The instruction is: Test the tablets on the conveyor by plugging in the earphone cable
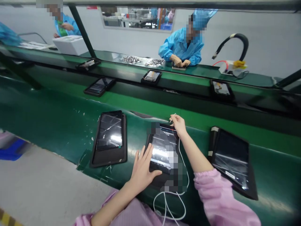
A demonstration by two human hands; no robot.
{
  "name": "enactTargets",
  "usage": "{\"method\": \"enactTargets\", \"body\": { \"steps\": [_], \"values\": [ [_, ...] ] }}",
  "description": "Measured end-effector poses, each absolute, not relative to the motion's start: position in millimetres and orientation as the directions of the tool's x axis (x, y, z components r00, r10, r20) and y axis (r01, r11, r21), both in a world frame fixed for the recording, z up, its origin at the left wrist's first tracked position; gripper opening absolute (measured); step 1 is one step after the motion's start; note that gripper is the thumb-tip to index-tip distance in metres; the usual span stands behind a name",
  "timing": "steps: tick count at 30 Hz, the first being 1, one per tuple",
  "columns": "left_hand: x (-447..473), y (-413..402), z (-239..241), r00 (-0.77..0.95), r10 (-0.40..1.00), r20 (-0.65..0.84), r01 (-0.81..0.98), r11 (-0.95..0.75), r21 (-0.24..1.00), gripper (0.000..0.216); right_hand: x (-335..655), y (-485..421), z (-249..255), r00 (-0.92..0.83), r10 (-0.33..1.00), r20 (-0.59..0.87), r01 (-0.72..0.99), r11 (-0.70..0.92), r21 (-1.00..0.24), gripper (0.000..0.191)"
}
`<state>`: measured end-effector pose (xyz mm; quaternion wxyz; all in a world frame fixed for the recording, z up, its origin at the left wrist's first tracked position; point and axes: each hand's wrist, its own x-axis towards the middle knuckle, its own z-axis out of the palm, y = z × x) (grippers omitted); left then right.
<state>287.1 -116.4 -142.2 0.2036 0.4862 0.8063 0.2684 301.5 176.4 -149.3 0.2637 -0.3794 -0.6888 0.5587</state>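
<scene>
The person's left hand [144,169] lies with its fingers spread, fingertips on the left side of a tablet [161,153] whose screen is lit. The right hand [179,126], at the tablet's top edge, pinches the end of a thin white cable [187,171] between thumb and fingers; whether the plug is in the tablet cannot be told. The cable runs down beneath the right forearm and loops below the hands. Part of the tablet is blurred out.

To the left of the left hand, a second tablet [110,130] rests on a dark tray [107,158]. To the right of the right forearm lies a third tablet [231,157], its screen dark. Beyond the hands runs a green conveyor belt [131,102]. Farther off, across from the right hand, a co-worker in blue [195,47] bends over a bench.
</scene>
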Motion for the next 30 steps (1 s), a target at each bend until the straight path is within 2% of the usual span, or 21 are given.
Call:
{"method": "enactTargets", "body": {
  "steps": [4,7,9,11,17,22,24,28,30],
  "values": [
    [286.6,-120.8,-147.0,-0.454,0.89,-0.037,0.634,0.352,0.689,0.095,305.9,172.3,-147.1,-0.539,0.842,-0.011,0.149,0.082,-0.985,0.058],
    [279.7,-120.6,-148.0,-0.597,0.801,0.035,0.547,0.375,0.748,0.079,315.9,165.3,-144.1,-0.531,0.846,0.045,0.095,0.112,-0.989,0.065],
    [270.9,-116.1,-145.5,-0.7,0.711,0.061,0.509,0.437,0.741,0.056,322.7,158.4,-141.1,-0.532,0.843,0.081,0.069,0.138,-0.988,0.065],
    [260.8,-109.0,-141.4,-0.715,0.697,0.054,0.519,0.478,0.709,0.039,327.2,149.8,-137.8,-0.549,0.83,0.101,0.058,0.158,-0.986,0.062],
    [247.1,-95.7,-130.0,-0.658,0.752,-0.014,0.534,0.48,0.696,0.029,334.3,126.7,-130.2,-0.65,0.757,0.073,0.09,0.172,-0.981,0.053],
    [250.9,-100.3,-118.5,-0.687,0.723,-0.076,0.478,0.528,0.702,0.022,365.2,123.4,-117.7,-0.498,0.86,0.113,0.042,0.155,-0.987,0.052],
    [251.2,-102.3,-114.3,-0.697,0.71,-0.097,0.446,0.535,0.718,0.022,389.4,117.0,-111.6,-0.448,0.891,0.072,0.024,0.092,-0.995,0.052],
    [249.9,-105.0,-113.0,-0.705,0.697,-0.13,0.343,0.495,0.798,0.02,456.2,88.4,-99.8,-0.387,0.915,-0.113,-0.089,-0.159,-0.983,0.044],
    [250.6,-105.7,-116.9,-0.706,0.691,-0.157,0.26,0.458,0.85,0.021,499.1,70.7,-92.2,-0.259,0.956,-0.14,-0.138,-0.18,-0.974,0.038]
  ]
}}
